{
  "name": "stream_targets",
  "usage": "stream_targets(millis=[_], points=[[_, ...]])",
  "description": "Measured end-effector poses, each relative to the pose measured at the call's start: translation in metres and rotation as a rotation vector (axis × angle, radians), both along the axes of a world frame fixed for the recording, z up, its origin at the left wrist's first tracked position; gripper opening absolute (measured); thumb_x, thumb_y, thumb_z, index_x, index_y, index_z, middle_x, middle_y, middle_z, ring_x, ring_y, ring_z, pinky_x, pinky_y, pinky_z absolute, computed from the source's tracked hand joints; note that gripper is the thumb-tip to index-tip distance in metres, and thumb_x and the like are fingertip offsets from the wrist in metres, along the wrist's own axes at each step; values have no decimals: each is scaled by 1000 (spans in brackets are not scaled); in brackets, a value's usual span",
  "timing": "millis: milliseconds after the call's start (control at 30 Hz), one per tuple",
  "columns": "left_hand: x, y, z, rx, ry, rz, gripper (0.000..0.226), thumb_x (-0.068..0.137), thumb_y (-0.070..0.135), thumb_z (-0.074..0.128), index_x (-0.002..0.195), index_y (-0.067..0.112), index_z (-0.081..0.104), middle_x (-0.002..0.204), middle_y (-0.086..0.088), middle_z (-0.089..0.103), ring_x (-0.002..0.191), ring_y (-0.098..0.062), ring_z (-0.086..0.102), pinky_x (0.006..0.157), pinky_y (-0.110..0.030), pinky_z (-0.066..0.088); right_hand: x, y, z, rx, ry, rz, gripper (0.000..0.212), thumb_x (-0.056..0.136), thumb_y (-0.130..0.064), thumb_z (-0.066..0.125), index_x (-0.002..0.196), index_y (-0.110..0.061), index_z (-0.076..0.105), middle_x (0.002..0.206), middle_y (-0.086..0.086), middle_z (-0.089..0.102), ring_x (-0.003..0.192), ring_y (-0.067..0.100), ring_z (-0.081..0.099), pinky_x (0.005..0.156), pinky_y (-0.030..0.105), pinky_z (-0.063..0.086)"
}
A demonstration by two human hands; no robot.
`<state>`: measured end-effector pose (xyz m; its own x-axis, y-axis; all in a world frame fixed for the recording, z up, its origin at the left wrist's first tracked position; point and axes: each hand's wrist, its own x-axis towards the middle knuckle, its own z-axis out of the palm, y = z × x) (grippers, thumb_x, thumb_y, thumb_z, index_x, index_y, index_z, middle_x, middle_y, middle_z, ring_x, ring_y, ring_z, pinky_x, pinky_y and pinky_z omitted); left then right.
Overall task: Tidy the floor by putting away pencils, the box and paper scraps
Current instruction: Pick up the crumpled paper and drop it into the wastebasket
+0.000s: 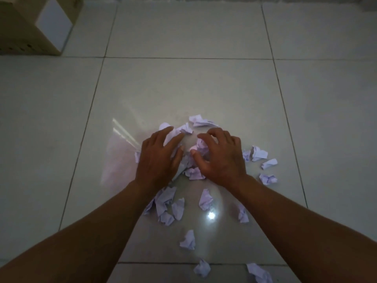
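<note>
Several crumpled pale paper scraps (165, 203) lie scattered on the glossy tiled floor (183, 88) in front of me. My left hand (159, 158) rests palm down on the middle of the heap, fingers spread over scraps. My right hand (220, 156) hovers beside it with fingers curled like a claw over a crumpled scrap (201, 148), touching it without a firm grip. More scraps lie to the right (259, 153) and near the bottom edge (202, 267). No pencils are in view.
A brown cardboard box (26, 31) with a white face stands at the far left corner. Bare tiles stretch beyond and to both sides of the heap. A bright light reflection (211, 215) shines on the floor between my forearms.
</note>
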<state>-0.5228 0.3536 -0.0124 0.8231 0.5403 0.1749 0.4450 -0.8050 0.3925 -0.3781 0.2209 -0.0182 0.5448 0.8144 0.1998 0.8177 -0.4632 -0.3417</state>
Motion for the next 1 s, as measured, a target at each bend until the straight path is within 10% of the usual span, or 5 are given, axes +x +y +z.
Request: stream_targets(millis=[267,633,800,900,1000], points=[[-6,11,-9,-92,246,63,68,91,65,36,153,39,26,164,-4,21,151,-26,17,120,-56,15,18,33,-3,-156,113,1,72,84,-66,46,149,-38,31,164,5,12,150,27,14,117,54,13],[-31,-4,-7,-130,87,-93,74,90,67,42,150,23,37,155,-5,39,143,-22,34,115,-49,32,1,-5,3,-45,146,269,44,83,-46,51,123,-29,59,118,2,57,114,22,54,105,51,37],[-48,-15,-5,-42,193,-223,102,76,87,42,157,31,17,166,0,10,153,-22,7,120,-57,11,-1,-37,6,-100,28,257,78,80,-78,46,144,-35,43,149,9,38,141,26,32,117,56,18],[-47,-18,-11,9,216,-260,97,79,84,44,155,28,26,164,-3,22,152,-25,13,116,-58,21,-1,-42,-1,-225,65,329,90,75,-86,43,150,-38,32,161,4,21,149,23,17,119,56,10],[-45,-19,-15,68,179,-276,82,87,72,49,151,22,38,154,-8,41,146,-29,29,113,-55,29,-5,-42,-2,-153,86,346,75,78,-74,50,139,-30,48,147,3,45,139,23,37,114,55,25]])
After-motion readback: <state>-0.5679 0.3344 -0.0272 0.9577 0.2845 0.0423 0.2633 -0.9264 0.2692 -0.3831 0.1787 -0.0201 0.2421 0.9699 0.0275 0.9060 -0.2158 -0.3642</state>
